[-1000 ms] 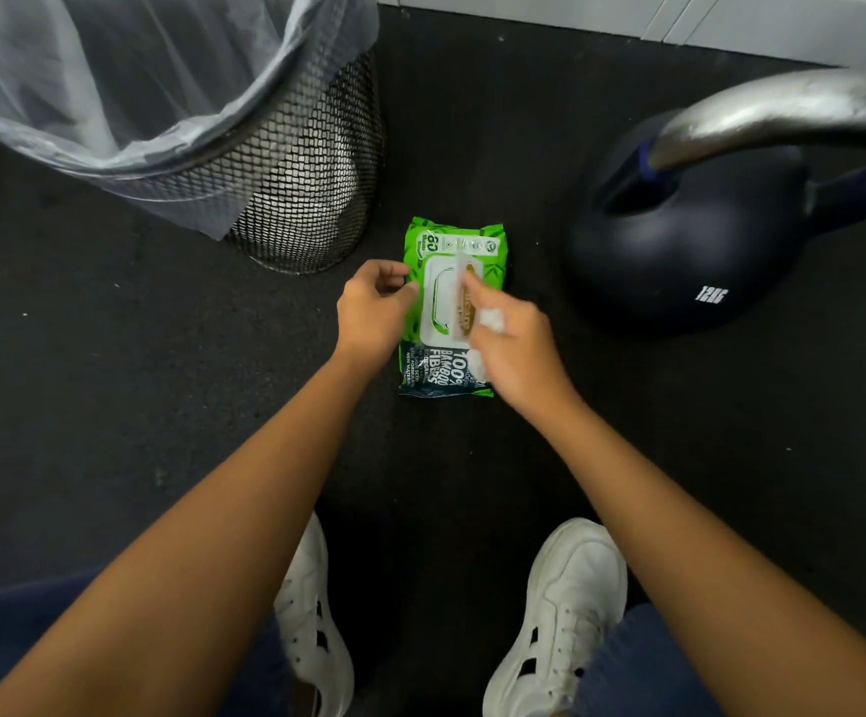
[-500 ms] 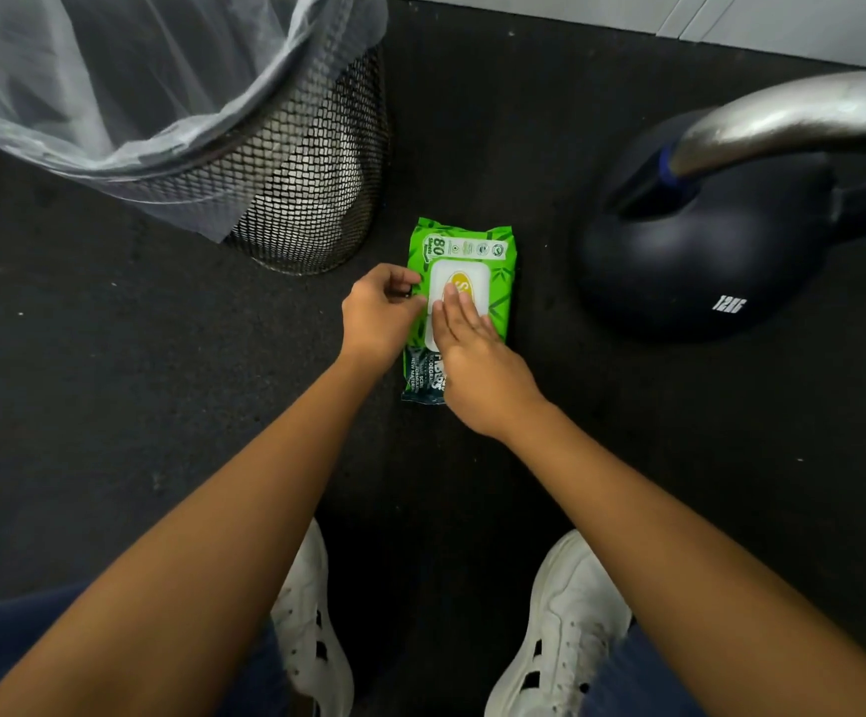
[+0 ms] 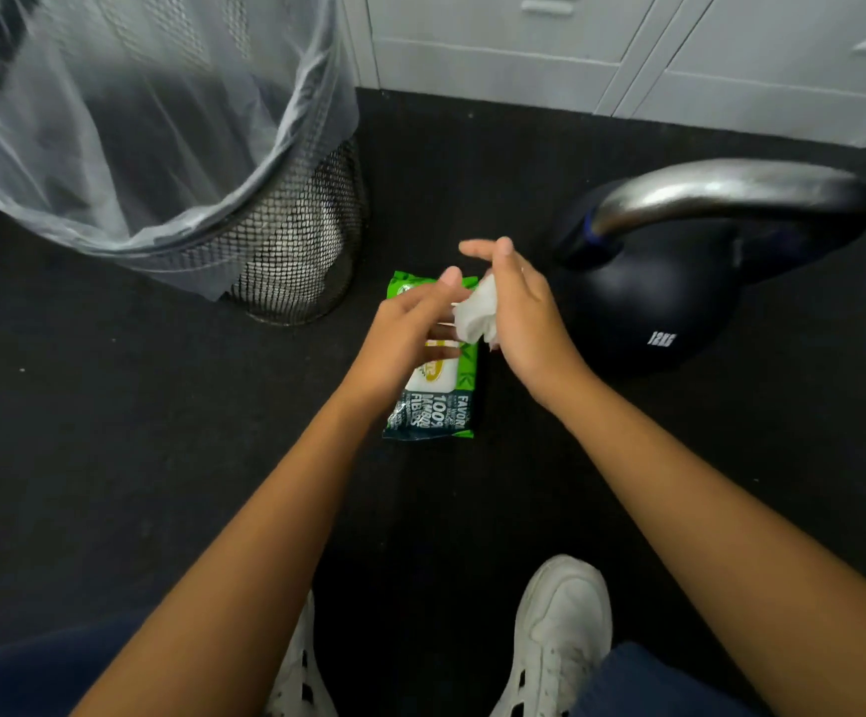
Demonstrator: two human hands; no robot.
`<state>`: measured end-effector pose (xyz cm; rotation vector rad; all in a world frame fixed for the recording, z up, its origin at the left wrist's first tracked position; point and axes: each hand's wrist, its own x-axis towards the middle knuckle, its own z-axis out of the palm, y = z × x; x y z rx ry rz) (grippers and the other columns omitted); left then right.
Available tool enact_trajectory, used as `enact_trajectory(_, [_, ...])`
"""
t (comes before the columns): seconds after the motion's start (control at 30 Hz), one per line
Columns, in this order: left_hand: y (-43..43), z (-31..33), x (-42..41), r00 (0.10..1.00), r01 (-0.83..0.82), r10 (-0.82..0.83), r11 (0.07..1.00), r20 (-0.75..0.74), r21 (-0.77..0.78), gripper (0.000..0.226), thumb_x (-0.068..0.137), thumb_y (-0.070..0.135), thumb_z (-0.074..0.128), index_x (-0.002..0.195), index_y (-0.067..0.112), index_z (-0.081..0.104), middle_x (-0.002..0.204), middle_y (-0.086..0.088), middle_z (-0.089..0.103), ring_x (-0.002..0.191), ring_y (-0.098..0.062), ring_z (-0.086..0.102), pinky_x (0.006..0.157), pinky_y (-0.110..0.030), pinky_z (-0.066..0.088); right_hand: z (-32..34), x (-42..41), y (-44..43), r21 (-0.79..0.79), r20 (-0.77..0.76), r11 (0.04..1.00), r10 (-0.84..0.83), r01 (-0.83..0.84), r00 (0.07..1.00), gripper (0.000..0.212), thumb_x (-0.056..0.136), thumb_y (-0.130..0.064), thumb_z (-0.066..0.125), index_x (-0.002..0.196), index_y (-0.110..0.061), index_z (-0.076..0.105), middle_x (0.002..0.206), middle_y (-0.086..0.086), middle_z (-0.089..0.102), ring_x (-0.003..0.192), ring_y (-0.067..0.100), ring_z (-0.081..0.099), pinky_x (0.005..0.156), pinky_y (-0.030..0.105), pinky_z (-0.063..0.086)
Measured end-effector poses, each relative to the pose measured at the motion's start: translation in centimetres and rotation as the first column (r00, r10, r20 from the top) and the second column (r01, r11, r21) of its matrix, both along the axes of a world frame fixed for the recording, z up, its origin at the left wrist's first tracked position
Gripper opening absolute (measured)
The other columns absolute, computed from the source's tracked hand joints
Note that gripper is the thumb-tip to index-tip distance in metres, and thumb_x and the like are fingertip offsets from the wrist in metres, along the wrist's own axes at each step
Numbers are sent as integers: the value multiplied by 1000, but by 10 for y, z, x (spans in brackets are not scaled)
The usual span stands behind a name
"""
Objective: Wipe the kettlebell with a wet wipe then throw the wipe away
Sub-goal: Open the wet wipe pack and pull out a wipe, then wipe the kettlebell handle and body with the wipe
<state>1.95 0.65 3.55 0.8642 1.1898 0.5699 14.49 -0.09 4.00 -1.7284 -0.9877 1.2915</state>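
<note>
One step looks done from the head view: I'm holding a white wet wipe bunched between both hands above the green wipe pack. My right hand is curling loosely round it, fingers half open; my left hand is pinching its near edge. Wiping and binning are still ahead, I'm judging. The kettlebell is sitting upright at right, its handle running left to right. The mesh bin is waiting far left.

White wipe, green-and-dark pack, black kettlebell — silver handle — black mesh bin, white shoes
</note>
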Motion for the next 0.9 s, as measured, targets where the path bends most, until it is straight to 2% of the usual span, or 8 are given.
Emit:
enact_trajectory(0.1, [0, 28, 10, 996, 85, -87, 985, 6, 149, 20, 86, 27, 67, 102, 16, 65, 80, 1, 68, 77, -11, 63, 73, -31, 53, 32, 14, 8, 76, -14, 997, -32, 33, 999, 46, 101, -43, 24, 122, -27, 62, 93, -9, 48, 84, 2, 49, 78, 25, 41])
enact_trajectory(0.23, [2, 63, 25, 998, 53, -27, 868, -61, 494, 48, 71, 14, 82, 114, 13, 60, 89, -12, 70, 78, -17, 69, 77, -29, 56, 79, 33, 14, 59, -95, 994, -91, 96, 991, 46, 103, -42, 24, 117, -24, 63, 97, -4, 57, 94, 16, 59, 83, 30, 51])
enact_trajectory(0.3, [5, 84, 35, 999, -12, 31, 817, -22, 576, 29, 79, 11, 75, 105, 7, 64, 87, -8, 71, 78, -18, 70, 72, -32, 57, 99, 43, 15, 74, -117, 995, -61, 70, 991, 46, 102, -43, 25, 114, -23, 64, 100, 7, 59, 92, 24, 62, 71, 33, 56])
enact_trajectory(0.43, [14, 120, 50, 996, -83, 81, 805, 31, 588, 7, 87, 13, 65, 90, 8, 69, 83, -9, 71, 78, -24, 70, 66, -38, 58, 127, 66, 10, 156, -125, 986, 69, -49, 990, 32, 97, -45, 41, 114, -27, 61, 108, 3, 65, 100, 19, 65, 89, 43, 55])
enact_trajectory(0.57, [18, 139, 63, 997, -8, 52, 773, -50, 634, 8, 84, 15, 67, 85, 9, 73, 80, -10, 72, 80, -30, 69, 71, -43, 56, 140, 82, -4, 363, 60, 925, 98, -113, 993, 50, 80, -27, 72, 125, -16, 53, 113, 7, 61, 102, 17, 63, 86, 29, 55])
enact_trajectory(0.67, [14, 147, 71, 997, 6, 43, 778, -63, 628, 8, 85, 13, 66, 85, 11, 73, 79, -5, 72, 77, -20, 69, 69, -32, 55, 149, 92, -9, 453, 114, 887, 43, -90, 993, 32, 79, -14, 75, 107, -12, 59, 102, 7, 63, 93, 17, 63, 81, 30, 55])
enact_trajectory(0.77, [12, 147, 79, 996, -45, 81, 815, -38, 577, 11, 86, 10, 63, 85, 11, 74, 79, -5, 72, 76, -15, 68, 68, -30, 56, 151, 102, -12, 402, 170, 914, -19, -52, 985, 15, 79, -8, 74, 87, -15, 63, 85, 0, 64, 80, 12, 61, 76, 32, 52])
enact_trajectory(0.9, [15, 145, 88, 977, -197, 211, 863, 23, 465, 12, 84, 11, 63, 82, 12, 75, 72, -2, 69, 72, -13, 64, 68, -30, 55, 147, 114, -18, 389, 173, 921, -80, 7, 982, 15, 78, -5, 74, 79, -19, 69, 84, -4, 64, 81, 8, 62, 80, 18, 49])
